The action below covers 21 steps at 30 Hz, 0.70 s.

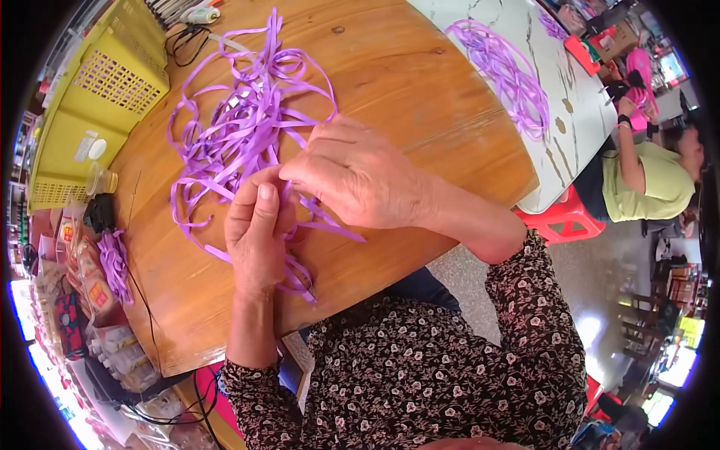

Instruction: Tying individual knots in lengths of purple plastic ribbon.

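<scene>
Over the near side of a pile of flat purple straps [259, 112], my two hands meet with their fingertips together. My left hand [259, 225] is closed, thumb against fingers, pinching a purple strap; loose strap [300, 279] shows beneath and beside it. My right hand [364, 176] reaches in from the right, fingers curled and pinched at the left fingertips on the same strap. The exact point where they grip is mostly hidden by the fingers. Small shiny pieces [238, 101] glint among the heaped straps.
The wooden table [420, 97] bears the pile. A yellow perforated basket [112, 82] stands at left, near another purple bundle [114, 262]. On a white marbled table [566, 150] lie more purple straps [506, 75]. A red stool [562, 217] and a person in yellow-green [645, 180] are at right.
</scene>
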Tool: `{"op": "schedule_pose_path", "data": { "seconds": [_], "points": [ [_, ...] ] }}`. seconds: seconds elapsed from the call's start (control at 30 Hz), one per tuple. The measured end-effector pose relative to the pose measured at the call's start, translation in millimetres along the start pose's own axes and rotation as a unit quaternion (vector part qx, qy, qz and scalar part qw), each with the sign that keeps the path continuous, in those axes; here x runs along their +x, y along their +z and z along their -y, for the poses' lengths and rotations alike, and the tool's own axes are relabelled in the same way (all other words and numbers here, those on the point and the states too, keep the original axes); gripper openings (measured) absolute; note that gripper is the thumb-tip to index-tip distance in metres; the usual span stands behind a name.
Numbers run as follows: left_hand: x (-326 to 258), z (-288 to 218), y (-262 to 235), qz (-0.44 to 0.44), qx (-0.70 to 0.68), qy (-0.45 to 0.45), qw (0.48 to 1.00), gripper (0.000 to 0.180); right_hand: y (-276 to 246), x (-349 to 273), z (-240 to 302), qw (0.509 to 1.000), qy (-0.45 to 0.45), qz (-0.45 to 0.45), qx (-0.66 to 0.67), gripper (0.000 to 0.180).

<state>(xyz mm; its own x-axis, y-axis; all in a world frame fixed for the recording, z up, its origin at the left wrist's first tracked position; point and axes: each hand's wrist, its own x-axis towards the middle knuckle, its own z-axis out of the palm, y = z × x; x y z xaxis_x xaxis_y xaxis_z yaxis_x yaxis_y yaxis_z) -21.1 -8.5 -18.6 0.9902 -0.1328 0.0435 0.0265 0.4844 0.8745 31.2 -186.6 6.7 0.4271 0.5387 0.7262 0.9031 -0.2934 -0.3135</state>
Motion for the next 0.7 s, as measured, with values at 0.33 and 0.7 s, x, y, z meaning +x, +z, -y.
{"op": "schedule_pose_path", "data": {
  "seconds": [0.33,0.7],
  "points": [
    [4,4,-3,-0.111,0.271,0.107,0.95,0.006,-4,4,-9,0.995,0.04,0.002,0.086,0.018],
    [1,-4,-5,-0.151,0.188,0.105,0.965,0.009,-14,13,-16,0.994,0.076,-0.019,0.078,0.022]
  ]
}}
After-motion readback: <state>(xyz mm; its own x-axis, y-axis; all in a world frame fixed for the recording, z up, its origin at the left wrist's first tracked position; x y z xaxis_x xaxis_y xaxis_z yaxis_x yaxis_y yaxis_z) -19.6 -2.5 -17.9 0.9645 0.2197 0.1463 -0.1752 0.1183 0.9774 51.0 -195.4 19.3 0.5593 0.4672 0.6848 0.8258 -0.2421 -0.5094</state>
